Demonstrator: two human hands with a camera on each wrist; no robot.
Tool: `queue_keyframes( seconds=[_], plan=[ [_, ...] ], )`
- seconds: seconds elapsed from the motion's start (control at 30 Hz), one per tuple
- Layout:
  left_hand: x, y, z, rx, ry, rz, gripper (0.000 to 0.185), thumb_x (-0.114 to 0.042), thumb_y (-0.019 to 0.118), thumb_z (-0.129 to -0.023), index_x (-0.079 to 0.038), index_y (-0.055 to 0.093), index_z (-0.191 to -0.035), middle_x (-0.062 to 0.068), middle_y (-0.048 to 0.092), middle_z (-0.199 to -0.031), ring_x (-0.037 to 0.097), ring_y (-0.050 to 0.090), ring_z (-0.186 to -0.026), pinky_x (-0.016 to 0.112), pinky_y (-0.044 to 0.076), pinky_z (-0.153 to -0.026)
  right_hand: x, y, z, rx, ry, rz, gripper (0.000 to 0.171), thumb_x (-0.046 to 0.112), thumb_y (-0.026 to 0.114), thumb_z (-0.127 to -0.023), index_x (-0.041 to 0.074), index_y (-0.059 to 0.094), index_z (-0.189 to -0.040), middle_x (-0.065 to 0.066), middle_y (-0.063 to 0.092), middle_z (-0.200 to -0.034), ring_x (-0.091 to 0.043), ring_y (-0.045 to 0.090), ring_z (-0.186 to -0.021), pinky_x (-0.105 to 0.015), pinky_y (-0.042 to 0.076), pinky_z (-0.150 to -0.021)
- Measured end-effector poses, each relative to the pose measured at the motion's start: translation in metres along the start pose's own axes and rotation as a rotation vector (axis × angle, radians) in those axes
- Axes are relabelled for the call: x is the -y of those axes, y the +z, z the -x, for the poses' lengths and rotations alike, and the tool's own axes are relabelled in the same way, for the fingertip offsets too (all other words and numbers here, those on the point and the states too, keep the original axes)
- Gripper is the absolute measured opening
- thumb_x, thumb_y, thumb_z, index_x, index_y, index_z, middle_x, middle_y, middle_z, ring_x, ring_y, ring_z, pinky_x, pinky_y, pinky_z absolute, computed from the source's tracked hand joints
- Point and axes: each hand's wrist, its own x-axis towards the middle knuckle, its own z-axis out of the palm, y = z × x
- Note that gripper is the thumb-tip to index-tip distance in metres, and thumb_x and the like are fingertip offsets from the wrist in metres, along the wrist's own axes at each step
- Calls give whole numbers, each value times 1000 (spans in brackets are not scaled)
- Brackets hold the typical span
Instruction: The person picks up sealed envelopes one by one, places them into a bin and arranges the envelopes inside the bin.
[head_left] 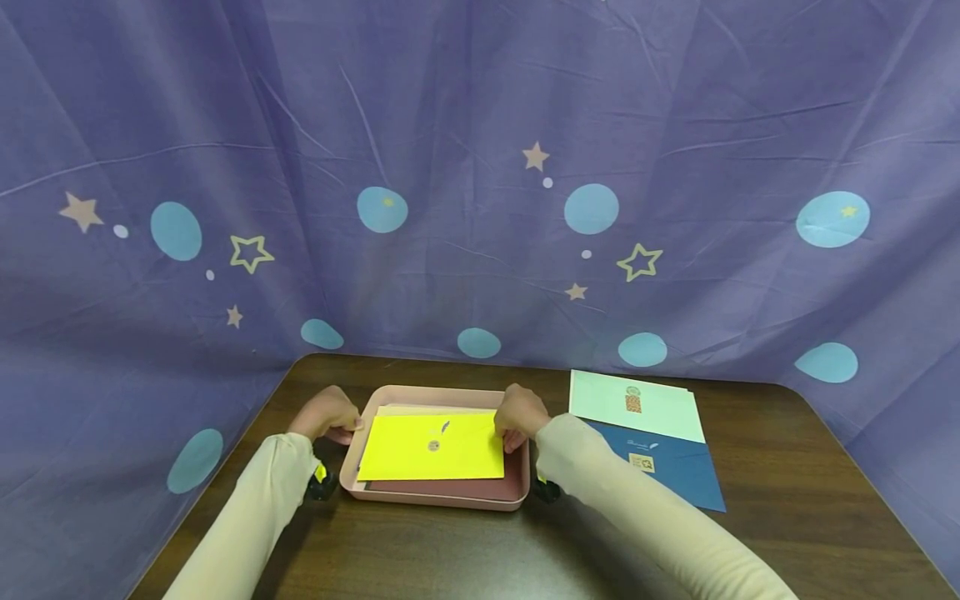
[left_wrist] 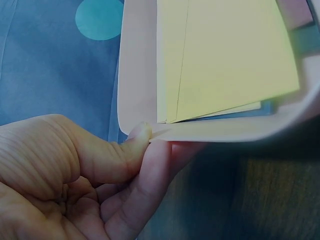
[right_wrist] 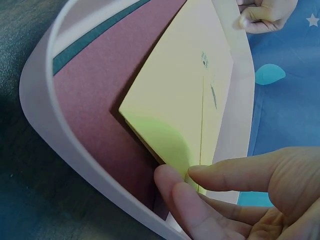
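A pink tray (head_left: 435, 502) holds a small stack of envelopes. On top lies a bright yellow envelope (head_left: 408, 454) with a round seal and a feather mark. Beneath it show a maroon envelope (right_wrist: 90, 100) and a dark green edge (right_wrist: 100, 37). My left hand (head_left: 332, 415) pinches the tray's left rim between thumb and fingers, as the left wrist view shows up close. The right hand (head_left: 521, 417) reaches over the tray's right side and pinches the yellow envelope's right edge, thumb above and fingers below. In the right wrist view that envelope's near corner stands raised over the maroon one.
Right of the tray, a pale green envelope (head_left: 667, 410) with a patterned seal overlaps a blue envelope (head_left: 686, 475) on the brown wooden table (head_left: 787, 483). Behind the table hangs a purple-blue curtain (head_left: 465, 117) with stars and balloons.
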Motion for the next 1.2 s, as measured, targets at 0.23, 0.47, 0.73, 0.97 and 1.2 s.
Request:
queue_keyframes(
  seconds=[0.23, 0.47, 0.73, 0.97, 1.2],
  plan=[
    [0, 0, -6, 28, -10, 2, 11, 8, 66, -86, 7, 60, -76, 9, 55, -66, 10, 60, -47, 21, 60, -52, 1, -1, 1, 0, -10, 38, 6, -4, 75, -81, -7, 70, -82, -18, 71, -64, -29, 74, -59, -33, 64, -54],
    [1, 2, 0, 1, 11, 15, 13, 7, 66, -85, 5, 59, -74, 7, 53, -64, 8, 57, -46, 18, 57, -48, 1, -1, 1, 3, 1, 36, 7, -2, 75, -82, -6, 69, -79, -18, 71, -66, -27, 74, -59, -32, 64, -54],
    [1, 2, -1, 1, 14, 4, 14, 5, 68, -86, 4, 60, -75, 6, 53, -65, 7, 57, -46, 16, 57, -49, -1, -5, 2, 19, -26, -49, 12, -3, 75, -81, -9, 64, -86, -19, 69, -65, -28, 72, -55, -34, 64, -53],
    [1, 1, -1, 5, 14, -12, 14, 4, 66, -87, 4, 61, -75, 6, 54, -65, 8, 57, -46, 16, 57, -49, -11, -23, 13, 72, -111, -201, 9, -4, 70, -84, -11, 65, -87, -23, 72, -74, -32, 75, -65, -41, 67, -65],
    [2, 1, -1, 3, 13, -20, 14, 3, 67, -88, 4, 61, -75, 6, 55, -64, 7, 57, -46, 16, 56, -48, -28, -57, 16, 113, -163, -295, 13, -4, 70, -85, -15, 72, -92, -24, 74, -79, -28, 75, -64, -43, 68, -73]
  ],
)
